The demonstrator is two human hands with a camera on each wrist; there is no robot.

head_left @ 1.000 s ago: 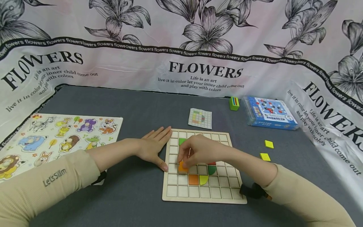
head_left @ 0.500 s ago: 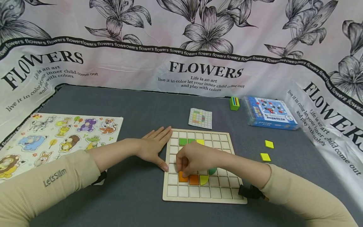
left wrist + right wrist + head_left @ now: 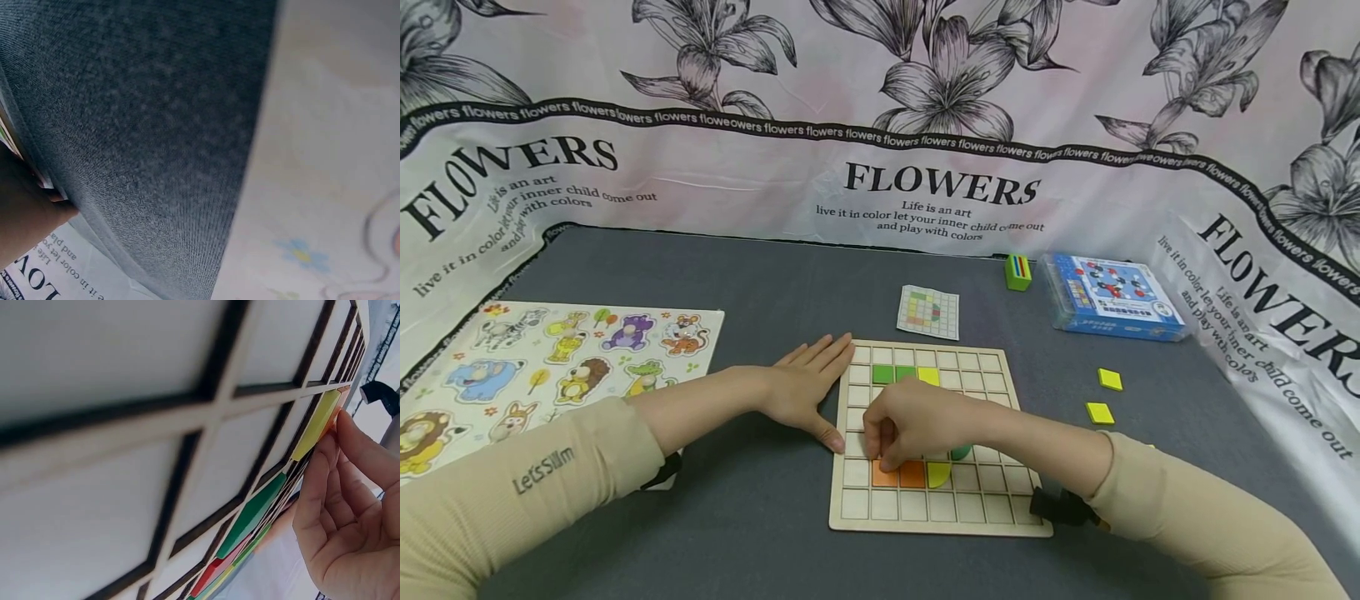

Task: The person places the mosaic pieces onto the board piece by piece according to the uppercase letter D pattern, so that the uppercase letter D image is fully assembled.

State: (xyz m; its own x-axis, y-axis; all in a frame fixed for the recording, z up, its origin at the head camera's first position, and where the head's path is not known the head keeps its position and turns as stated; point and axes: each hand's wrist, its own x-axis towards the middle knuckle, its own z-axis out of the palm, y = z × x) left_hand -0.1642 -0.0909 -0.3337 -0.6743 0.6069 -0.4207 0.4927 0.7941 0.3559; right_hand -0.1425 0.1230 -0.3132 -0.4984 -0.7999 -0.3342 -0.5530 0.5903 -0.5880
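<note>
A wooden grid board [image 3: 940,525] lies on the dark grey cloth. My left hand [image 3: 808,392] rests flat with spread fingers against its left edge. Over the board, my right hand [image 3: 921,417] has curled fingers, thumb and fingertips at an orange square tile [image 3: 883,477] in a lower-left cell. Right of that tile are another orange square [image 3: 913,476] and a yellow rounded piece [image 3: 938,475]. Green squares [image 3: 882,374] and a yellow square [image 3: 928,377] fill upper cells. In the right wrist view a dark green piece [image 3: 253,512] and a red piece [image 3: 215,569] show; my right hand hides other cells.
A small pattern card [image 3: 928,312] lies behind the board. Loose yellow tiles [image 3: 1101,413] sit to the right. Farther back are a green striped block [image 3: 1018,273] and a blue box [image 3: 1112,300]. An animal puzzle board [image 3: 587,358] lies at left, partly under the left arm.
My right hand has brought the orange tile down toward me into the cell left of the other orange square. The left hand has stayed in place.
</note>
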